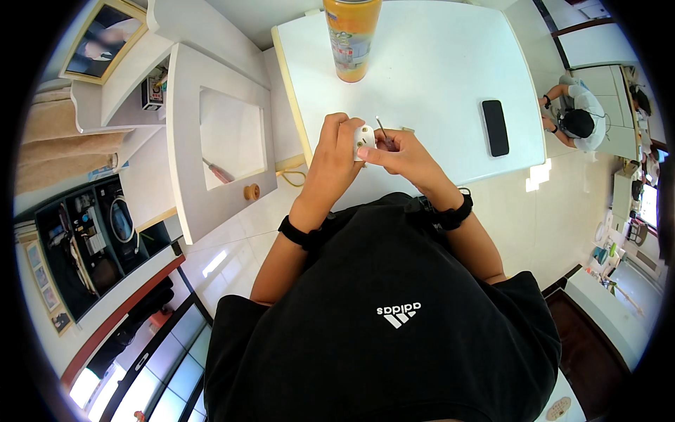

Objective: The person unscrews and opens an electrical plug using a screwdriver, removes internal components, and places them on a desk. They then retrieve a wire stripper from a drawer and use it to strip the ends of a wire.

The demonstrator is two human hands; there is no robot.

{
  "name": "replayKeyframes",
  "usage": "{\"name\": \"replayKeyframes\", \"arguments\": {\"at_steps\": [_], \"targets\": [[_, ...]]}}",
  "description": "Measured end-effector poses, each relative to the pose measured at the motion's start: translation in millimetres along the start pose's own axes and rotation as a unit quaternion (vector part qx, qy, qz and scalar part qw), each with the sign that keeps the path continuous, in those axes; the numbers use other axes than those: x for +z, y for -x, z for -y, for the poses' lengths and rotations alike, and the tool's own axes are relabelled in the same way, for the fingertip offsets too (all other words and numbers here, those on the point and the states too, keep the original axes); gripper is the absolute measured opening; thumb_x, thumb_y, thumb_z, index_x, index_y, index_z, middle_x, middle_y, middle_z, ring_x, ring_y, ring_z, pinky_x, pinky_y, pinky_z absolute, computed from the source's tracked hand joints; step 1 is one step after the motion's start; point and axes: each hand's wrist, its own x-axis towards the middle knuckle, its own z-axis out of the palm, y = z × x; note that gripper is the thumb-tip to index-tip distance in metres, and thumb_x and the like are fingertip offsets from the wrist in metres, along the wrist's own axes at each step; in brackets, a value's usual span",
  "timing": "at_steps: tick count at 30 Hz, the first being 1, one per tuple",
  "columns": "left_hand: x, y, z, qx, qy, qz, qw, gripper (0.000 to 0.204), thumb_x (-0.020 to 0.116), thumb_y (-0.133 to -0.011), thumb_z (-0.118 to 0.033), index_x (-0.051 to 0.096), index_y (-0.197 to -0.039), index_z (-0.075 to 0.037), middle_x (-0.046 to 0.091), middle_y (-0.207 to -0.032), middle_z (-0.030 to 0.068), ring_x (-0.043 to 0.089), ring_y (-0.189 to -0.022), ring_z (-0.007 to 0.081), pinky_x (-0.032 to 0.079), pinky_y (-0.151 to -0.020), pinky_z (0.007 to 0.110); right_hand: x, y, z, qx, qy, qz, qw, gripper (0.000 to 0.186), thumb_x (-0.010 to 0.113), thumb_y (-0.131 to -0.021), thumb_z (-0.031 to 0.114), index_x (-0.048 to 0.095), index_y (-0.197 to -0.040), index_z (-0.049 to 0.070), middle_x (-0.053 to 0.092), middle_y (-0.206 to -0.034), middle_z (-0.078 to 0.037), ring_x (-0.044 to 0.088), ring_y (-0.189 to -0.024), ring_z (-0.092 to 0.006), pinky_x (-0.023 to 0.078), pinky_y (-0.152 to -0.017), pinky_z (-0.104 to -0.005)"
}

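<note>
Over the near edge of the white table, my left hand (335,156) is closed around a small white electrical fitting (363,141) with round holes in its face. My right hand (408,158) comes in from the other side, its thumb pressed against the fitting. Its curled fingers hold what looks like a small screwdriver (380,125), the thin shaft pointing up and away from me. The fingers cover most of its handle. A small greenish piece (408,129) shows just beyond the right fingers; what it is I cannot make out.
A tall orange can (351,42) stands at the far left of the white table (436,63). A black phone (495,128) lies to the right. Left of the table, a red-handled screwdriver (219,171) rests in a pale cabinet (186,141). Another person (580,119) is at the far right.
</note>
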Motion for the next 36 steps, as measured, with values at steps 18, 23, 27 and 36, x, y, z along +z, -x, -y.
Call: {"name": "replayKeyframes", "arguments": {"at_steps": [18,23,27,36], "targets": [[-7,2,-7,-0.005,0.093,0.069,0.993,0.063,0.072,-0.071,0.001,0.043,-0.126,-0.005,0.04,-0.12,0.0174,0.05,-0.109,0.0355,0.048,-0.088,0.039,-8,1,-4,0.033,0.018,0.007,0.999,0.037,0.072,-0.079,0.041,0.059,-0.075,0.007,0.045,-0.065,0.006,0.037,-0.058,-0.0041,0.028,-0.05,-0.0216],[-15,-1,-10,-0.02,0.122,0.115,0.986,0.059,0.07,-0.077,-0.002,0.043,-0.13,-0.005,0.04,-0.123,0.0158,0.051,-0.109,0.0346,0.047,-0.09,0.039,-11,4,1,0.049,0.026,0.015,0.998,0.038,0.07,-0.08,0.041,0.061,-0.081,0.004,0.046,-0.065,0.005,0.036,-0.057,-0.0034,0.027,-0.05,-0.0208],[-17,-2,-14,-0.057,0.134,0.111,0.983,0.057,0.071,-0.078,-0.004,0.046,-0.13,-0.007,0.04,-0.124,0.015,0.05,-0.109,0.0326,0.047,-0.09,0.038,-15,3,-9,0.069,-0.099,0.056,0.991,0.036,0.064,-0.087,0.04,0.053,-0.075,0.008,0.037,-0.062,0.008,0.029,-0.054,-0.0029,0.024,-0.049,-0.0203],[-16,1,-8,-0.042,0.161,0.085,0.982,0.038,0.061,-0.089,-0.012,0.051,-0.125,-0.004,0.048,-0.12,0.014,0.054,-0.105,0.0292,0.047,-0.086,0.034,-14,9,-9,0.044,-0.232,0.085,0.968,0.041,0.055,-0.096,0.036,0.036,-0.066,0.015,0.027,-0.06,0.009,0.023,-0.052,-0.0033,0.022,-0.048,-0.0202]]}}
